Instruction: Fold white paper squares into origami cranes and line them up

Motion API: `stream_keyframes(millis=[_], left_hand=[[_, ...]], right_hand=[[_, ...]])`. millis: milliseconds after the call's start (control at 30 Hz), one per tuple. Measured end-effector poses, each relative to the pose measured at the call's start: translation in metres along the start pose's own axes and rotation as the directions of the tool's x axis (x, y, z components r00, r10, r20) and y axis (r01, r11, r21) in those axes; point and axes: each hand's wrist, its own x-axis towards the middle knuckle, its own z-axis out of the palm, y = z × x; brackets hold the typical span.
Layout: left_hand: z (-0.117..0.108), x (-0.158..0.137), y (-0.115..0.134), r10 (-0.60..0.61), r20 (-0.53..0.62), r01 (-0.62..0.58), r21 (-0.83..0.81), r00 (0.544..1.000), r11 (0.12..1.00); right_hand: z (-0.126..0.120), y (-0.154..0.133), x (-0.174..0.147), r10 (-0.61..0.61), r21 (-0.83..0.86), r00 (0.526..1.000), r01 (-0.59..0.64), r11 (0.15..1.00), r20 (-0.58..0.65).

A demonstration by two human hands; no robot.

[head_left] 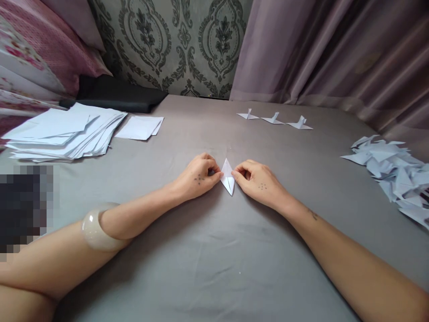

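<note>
Folded white paper (228, 172), shaped like a slim diamond, sits right in front of me between my two hands, low over the grey cloth (214, 268); whether it lies fully flat on it I cannot tell. One sharp tip points away from me and the other towards me, and a dark slit runs down the nearer half. With my left hand (201, 178) I pinch the left side corner, thumb and forefinger closed on the edge; with my right hand (259, 181) I pinch the opposite corner the same way, so the fingers of both have no gap beyond the paper's thickness, and the rest curl loosely behind. A pale, glossy bangle (100, 228) circles my left forearm. Beyond, to the right of centre, three little folded birds (275, 119) stand in a slanting row, wings spread, necks upright. Far over on my right lies a jumbled heap of folded pieces (398, 170). On my left I have a thick, uneven stack of white sheets (63, 129), with a few smaller sheets (138, 128) just beside it and a black object (120, 93) behind. Patterned wallpaper (184, 36) and a mauve curtain (318, 53) close off the back.
</note>
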Motion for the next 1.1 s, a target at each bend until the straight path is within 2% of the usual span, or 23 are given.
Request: stream_keyframes(millis=[133,267,333,400,500,600,667,733,833,933,1100], left_hand=[[-0.001,0.001,0.001,-0.024,0.007,0.024,0.011,1.000,1.000],[0.000,0.002,-0.003,0.017,-0.007,-0.017,0.060,1.000,0.998],[0.001,0.002,-0.005,0.092,-0.029,-0.088,0.104,0.995,0.991],[0.002,0.001,-0.006,0.224,-0.005,-0.220,0.166,0.975,0.961],[-0.001,-0.003,-0.005,0.395,0.147,-0.421,0.251,0.907,0.872],[-0.005,-0.008,-0.003,0.423,0.242,-0.483,0.318,0.873,0.816],[-0.005,-0.010,-0.001,0.405,0.202,-0.451,0.320,0.892,0.833],[-0.003,-0.010,0.000,0.343,0.101,-0.357,0.254,0.934,0.899],[0.000,-0.006,0.001,0.146,-0.029,-0.142,0.107,0.989,0.984],[0.002,0.000,0.001,-0.023,-0.035,0.023,0.003,0.999,1.000],[0.006,0.008,-0.001,-0.123,-0.014,0.121,-0.086,0.992,0.989]], right_hand=[[0.003,-0.001,0.001,0.022,-0.034,1.000,-0.023,0.999,-0.011],[0.005,0.000,0.001,0.014,-0.055,0.999,-0.016,0.998,-0.034],[0.005,0.002,0.000,-0.006,-0.032,0.999,0.004,0.999,-0.044],[0.004,0.004,-0.002,-0.065,-0.006,0.997,0.065,0.998,-0.035],[0.001,0.008,-0.009,-0.216,-0.047,0.976,0.216,0.975,-0.001],[-0.001,0.009,-0.017,-0.321,-0.189,0.947,0.321,0.928,0.034],[-0.003,0.008,-0.021,-0.345,-0.267,0.937,0.346,0.899,0.053],[-0.004,0.007,-0.022,-0.347,-0.287,0.937,0.346,0.893,0.052],[-0.002,0.008,-0.019,-0.327,-0.220,0.945,0.321,0.921,0.011],[0.000,0.010,-0.014,-0.301,-0.118,0.953,0.296,0.948,-0.030],[0.004,0.010,-0.011,-0.253,-0.025,0.964,0.251,0.968,-0.084]])
